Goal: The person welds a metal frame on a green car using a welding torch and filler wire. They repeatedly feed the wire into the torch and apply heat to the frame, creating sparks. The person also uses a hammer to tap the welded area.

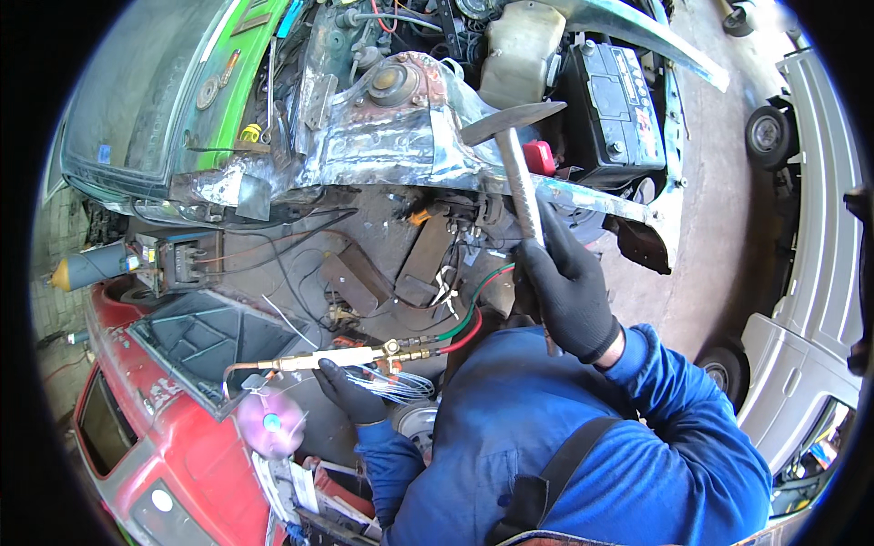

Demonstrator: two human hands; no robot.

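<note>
The right hand (pixel 566 282) grips a hammer (pixel 519 146) raised over the welded strut tower (pixel 382 127); the left hand (pixel 350 391) clasps a brass torch (pixel 337 358). Panel-beating seems in hand, and the next blow needs careful aim at the tower's edge.

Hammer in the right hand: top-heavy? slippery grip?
The hammer probably swings top-heavy: a broad metal head sits on a long thin shaft, and the right hand grips low. The shaft looks like bare shiny metal, so likely slick, though the black glove should help. It looks rigid, unlikely to flex.
</note>
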